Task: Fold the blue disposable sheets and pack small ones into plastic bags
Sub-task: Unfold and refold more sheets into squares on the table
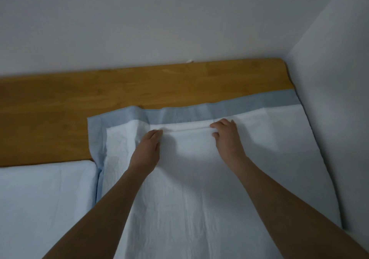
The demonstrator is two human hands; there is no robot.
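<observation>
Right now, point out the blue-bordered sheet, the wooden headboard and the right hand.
blue-bordered sheet [199, 189]: head view, on its white middle.
wooden headboard [119, 91]: head view, on its bare front face.
right hand [226, 135]: head view, on the back of the hand.

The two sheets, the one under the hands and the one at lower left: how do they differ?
The bordered sheet shows a white middle and blue border; the plain sheet is all pale blue. The left hand and right hand pinch a ridge in the bordered sheet; the plain sheet lies untouched. Both are spread out flat.
</observation>
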